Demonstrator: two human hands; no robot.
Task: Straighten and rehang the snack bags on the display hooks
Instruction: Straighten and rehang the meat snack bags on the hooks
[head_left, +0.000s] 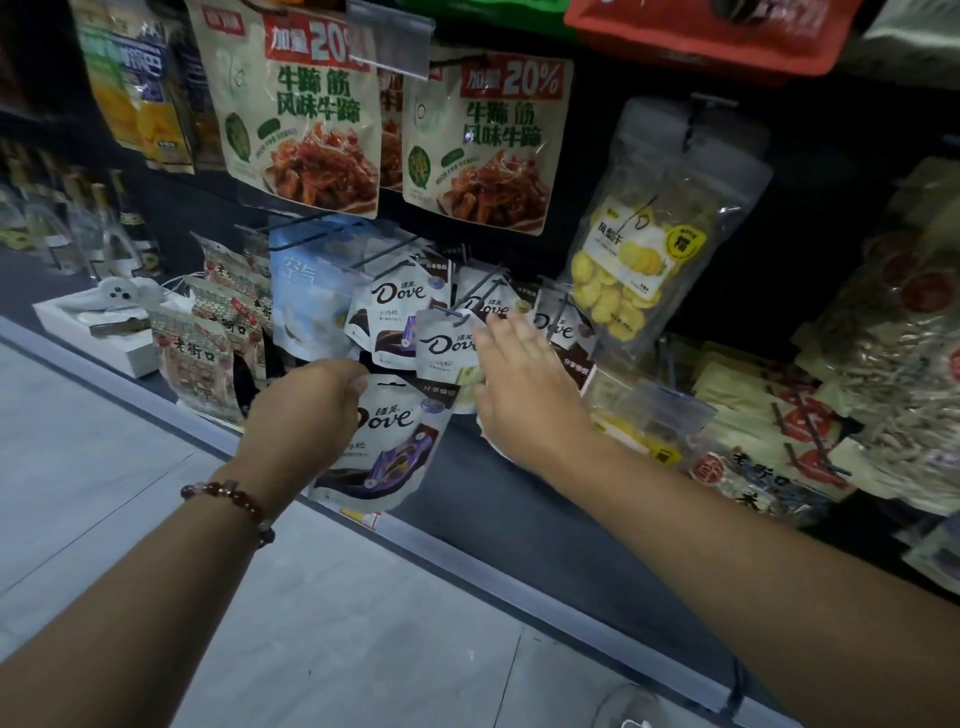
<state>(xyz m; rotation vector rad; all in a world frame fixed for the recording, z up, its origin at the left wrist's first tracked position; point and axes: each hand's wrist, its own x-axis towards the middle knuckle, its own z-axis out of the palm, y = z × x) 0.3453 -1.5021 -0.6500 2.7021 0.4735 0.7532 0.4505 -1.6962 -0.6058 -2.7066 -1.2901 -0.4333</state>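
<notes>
My left hand (306, 410) grips the top left edge of a white and brown Dove chocolate bag (387, 447), held off the hooks below the display row. My right hand (519, 374) lies with straight fingers against another Dove bag (447, 345) that hangs from a metal hook (462, 304); its fingertips reach up to the bag's top. More Dove bags (397, 301) hang on neighbouring hooks behind, some tilted. A pale blue bag (306, 296) hangs to their left.
Two beige beef-snack bags (306, 114) hang above. A clear bag of yellow dried fruit (639, 249) hangs at right. Red-patterned snack packs (208, 343) stand at lower left, flat packs (769, 441) at lower right. A grey shelf edge (467, 551) runs diagonally below; bare hooks (296, 221) jut out.
</notes>
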